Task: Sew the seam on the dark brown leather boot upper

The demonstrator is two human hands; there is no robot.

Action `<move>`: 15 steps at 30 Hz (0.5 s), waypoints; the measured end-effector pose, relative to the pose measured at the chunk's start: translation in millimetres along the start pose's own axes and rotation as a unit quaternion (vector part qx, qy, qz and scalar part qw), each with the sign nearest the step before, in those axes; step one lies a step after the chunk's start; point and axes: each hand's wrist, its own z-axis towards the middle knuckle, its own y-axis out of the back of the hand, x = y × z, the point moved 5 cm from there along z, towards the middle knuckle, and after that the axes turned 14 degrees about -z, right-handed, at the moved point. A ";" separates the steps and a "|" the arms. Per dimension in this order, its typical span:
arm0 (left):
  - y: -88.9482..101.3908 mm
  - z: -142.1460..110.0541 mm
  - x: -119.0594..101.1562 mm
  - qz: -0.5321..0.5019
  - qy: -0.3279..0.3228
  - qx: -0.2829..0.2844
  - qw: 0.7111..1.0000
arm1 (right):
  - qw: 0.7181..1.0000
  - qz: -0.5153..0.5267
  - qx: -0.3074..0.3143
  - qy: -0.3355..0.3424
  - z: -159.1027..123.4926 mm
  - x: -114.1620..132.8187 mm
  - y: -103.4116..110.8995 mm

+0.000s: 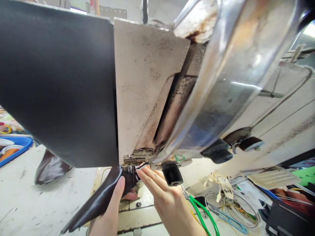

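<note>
Dark shiny cloth (98,200) runs under the needle area of a sewing machine (147,88), with a long loose end trailing down to the left. My left hand (110,205) grips this cloth, thumb on top and fingertips partly showing below. To the right, my right hand (167,195) lies with its fingers straight and side by side, fingertips touching the edge of the cloth close to the presser foot. Its thumb is hidden. The needle itself cannot be made out behind the machine head and a curved metal cover (209,98).
A dark panel (59,88) blocks the upper left. Green-handled scissors (203,213) lie beside my right wrist, near tangled cords and a blue tool (230,219). Another dark cloth piece (51,167) and a blue tray (18,150) are on the left. A black box (290,216) stands at right.
</note>
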 end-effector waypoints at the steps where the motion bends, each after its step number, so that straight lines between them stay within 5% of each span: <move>1: -1.8 -0.8 -5.6 0.006 0.008 -0.001 1.000 | 1.000 0.003 0.003 -0.004 0.4 -1.9 -1.5; 6: -12.5 -0.3 -31.3 0.036 0.008 0.029 0.999 | 0.999 -0.023 0.029 -0.013 -1.3 -12.2 -11.6; 15: -20.8 27.6 -30.4 0.007 0.058 0.029 0.998 | 0.993 -0.022 0.072 -0.092 -12.9 -21.6 -37.6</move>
